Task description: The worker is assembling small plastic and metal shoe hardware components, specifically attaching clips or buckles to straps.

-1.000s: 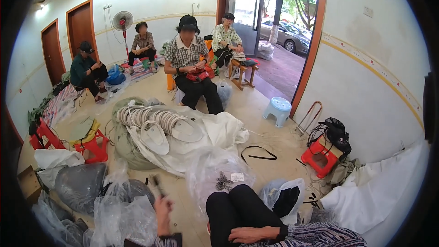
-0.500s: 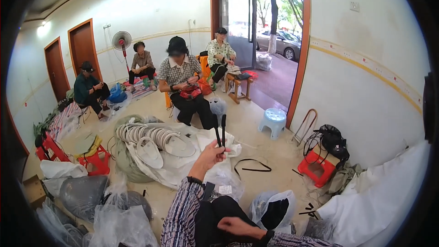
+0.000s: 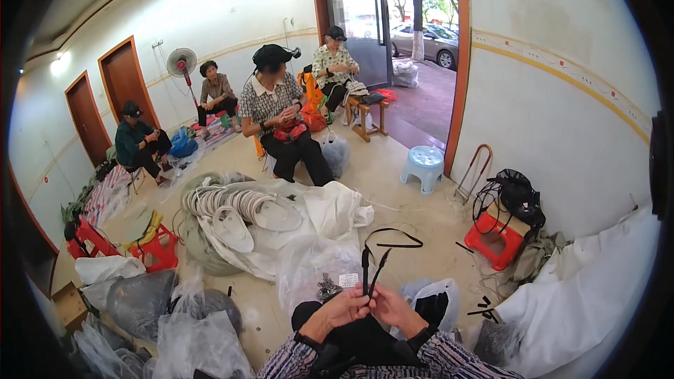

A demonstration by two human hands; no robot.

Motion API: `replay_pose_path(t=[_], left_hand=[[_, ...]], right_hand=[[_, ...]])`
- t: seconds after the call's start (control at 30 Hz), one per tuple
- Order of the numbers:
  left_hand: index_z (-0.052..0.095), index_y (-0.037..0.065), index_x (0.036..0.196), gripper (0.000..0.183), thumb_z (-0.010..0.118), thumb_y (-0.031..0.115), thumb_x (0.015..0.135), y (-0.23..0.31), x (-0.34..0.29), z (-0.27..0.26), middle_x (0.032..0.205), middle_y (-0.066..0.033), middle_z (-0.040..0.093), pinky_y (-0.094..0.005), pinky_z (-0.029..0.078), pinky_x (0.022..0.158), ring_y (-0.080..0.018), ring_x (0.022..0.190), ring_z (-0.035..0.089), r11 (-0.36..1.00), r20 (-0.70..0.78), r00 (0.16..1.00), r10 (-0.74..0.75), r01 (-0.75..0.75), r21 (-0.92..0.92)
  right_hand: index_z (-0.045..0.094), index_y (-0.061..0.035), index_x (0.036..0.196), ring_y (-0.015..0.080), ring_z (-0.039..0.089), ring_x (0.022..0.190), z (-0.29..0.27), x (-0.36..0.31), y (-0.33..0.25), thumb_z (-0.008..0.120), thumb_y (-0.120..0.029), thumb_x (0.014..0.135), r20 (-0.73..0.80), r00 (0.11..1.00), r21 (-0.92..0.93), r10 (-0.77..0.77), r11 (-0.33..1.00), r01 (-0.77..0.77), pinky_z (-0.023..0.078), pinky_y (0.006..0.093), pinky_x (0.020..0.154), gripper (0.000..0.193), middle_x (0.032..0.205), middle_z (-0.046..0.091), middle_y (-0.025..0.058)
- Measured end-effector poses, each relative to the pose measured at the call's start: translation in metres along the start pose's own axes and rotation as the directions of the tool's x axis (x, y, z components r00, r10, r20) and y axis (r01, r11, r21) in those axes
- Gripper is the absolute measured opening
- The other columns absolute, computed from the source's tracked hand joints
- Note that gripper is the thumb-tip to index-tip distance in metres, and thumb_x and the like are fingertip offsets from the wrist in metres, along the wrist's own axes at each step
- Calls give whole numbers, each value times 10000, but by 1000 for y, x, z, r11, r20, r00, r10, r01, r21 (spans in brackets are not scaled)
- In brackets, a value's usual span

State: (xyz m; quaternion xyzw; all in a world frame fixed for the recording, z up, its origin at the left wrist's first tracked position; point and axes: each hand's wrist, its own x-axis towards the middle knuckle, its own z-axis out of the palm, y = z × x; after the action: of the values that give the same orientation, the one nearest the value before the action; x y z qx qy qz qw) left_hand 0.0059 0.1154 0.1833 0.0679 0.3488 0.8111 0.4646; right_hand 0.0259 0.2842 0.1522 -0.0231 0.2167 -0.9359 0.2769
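Above my lap, my left hand and my right hand meet, their fingers closed around a narrow black strap. Its two stiff-looking ends stick up in a V above my fingertips. What lies between the fingers is too small to make out. Just beyond my hands, a clear plastic bag lies on the floor with a white label and small dark metal parts beside it. Another black strap curls on the floor farther out.
A white sack carries stacked white oval rings. Plastic-wrapped bundles lie at left. To the right are a bag of black pieces, a red stool and a blue stool. Several people sit working farther back.
My left hand has come down toward my lap with the black strap. My right hand has risen from my lap and now grips the strap too. The view has shifted slightly.
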Motion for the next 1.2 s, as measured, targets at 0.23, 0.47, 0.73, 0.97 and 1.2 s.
replay_pose_path(t=[0.23, 0.47, 0.73, 0.97, 1.2], left_hand=[[533, 20, 1055, 233, 558, 147, 861, -26, -17, -8, 900, -82, 602, -216, 440, 610, -122, 685, 535, 989, -8, 1000, 15, -16, -146], [518, -17, 1129, 379, 568, 248, 863, -24, -26, 3, 829, -72, 607, -200, 422, 496, -86, 582, 536, 714, -346, 855, 385, -38, 700], [526, 62, 801, 144, 572, 187, 854, -16, -15, 2, 609, 0, 510, -223, 350, 480, -95, 518, 458, 879, -453, 765, 457, -308, 365], [516, 27, 937, 179, 578, 166, 843, -20, -14, -3, 751, -46, 562, -217, 414, 491, -116, 574, 538, 921, -527, 755, 389, -303, 246], [528, -15, 1037, 257, 574, 97, 811, -14, -54, -27, 785, -51, 585, -195, 410, 500, -86, 586, 533, 743, -551, 551, 627, -213, 634]], right_hand=[[579, -22, 801, 109, 527, 731, 22, -9, 8, 479, -218, 905, -78, 997, -259, 8, 965, -28, 441, 272, 790, 244, 1087, 570, 107], [549, -45, 945, 104, 546, 623, 26, -13, 5, 481, -232, 908, -250, 906, -722, -342, 689, 61, 457, 214, 597, 203, 772, 594, 21], [544, -48, 962, 68, 509, 522, 26, -29, 17, 485, -228, 909, -229, 973, -764, -2, 620, -179, 386, 186, 433, 197, 698, 563, 12], [541, -55, 941, 80, 500, 500, 17, -34, 7, 507, -219, 897, -357, 929, -694, -95, 693, -195, 380, 204, 421, 173, 694, 561, 16], [546, -71, 955, 72, 416, 416, 19, 30, -85, 512, -238, 880, -358, 836, -636, -416, 764, 108, 293, 203, 363, 186, 586, 481, -9]])
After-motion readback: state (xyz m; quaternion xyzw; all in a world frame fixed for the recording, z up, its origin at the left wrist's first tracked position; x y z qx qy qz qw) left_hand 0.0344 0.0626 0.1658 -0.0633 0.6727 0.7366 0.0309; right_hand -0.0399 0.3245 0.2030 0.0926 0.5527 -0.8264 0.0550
